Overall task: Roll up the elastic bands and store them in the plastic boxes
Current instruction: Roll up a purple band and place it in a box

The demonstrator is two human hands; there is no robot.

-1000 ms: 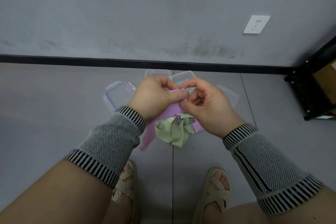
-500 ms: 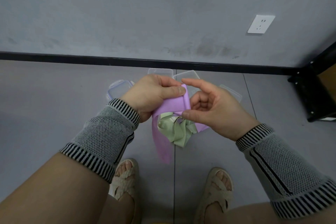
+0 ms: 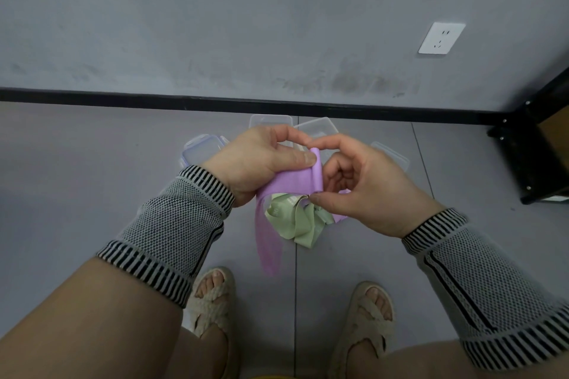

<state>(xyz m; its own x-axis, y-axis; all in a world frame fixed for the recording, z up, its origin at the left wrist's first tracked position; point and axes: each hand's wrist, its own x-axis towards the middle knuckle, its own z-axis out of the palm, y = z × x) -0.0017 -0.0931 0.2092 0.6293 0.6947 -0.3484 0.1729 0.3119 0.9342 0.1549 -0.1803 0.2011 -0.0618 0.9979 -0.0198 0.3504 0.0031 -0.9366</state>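
Over a grey tiled floor (image 3: 92, 194) by a scuffed grey wall (image 3: 215, 24), both hands pinch the purple band (image 3: 289, 184): left hand (image 3: 258, 160), right hand (image 3: 366, 188). Green bands (image 3: 295, 221) and clear plastic boxes (image 3: 317, 129) lie below.

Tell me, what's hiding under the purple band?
Under the purple band a crumpled green band lies on the floor, with a purple bit beside it. Both hands hide whatever else lies there.

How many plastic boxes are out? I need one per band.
4 boxes on the floor: left, back, middle, right; hands may hide more.
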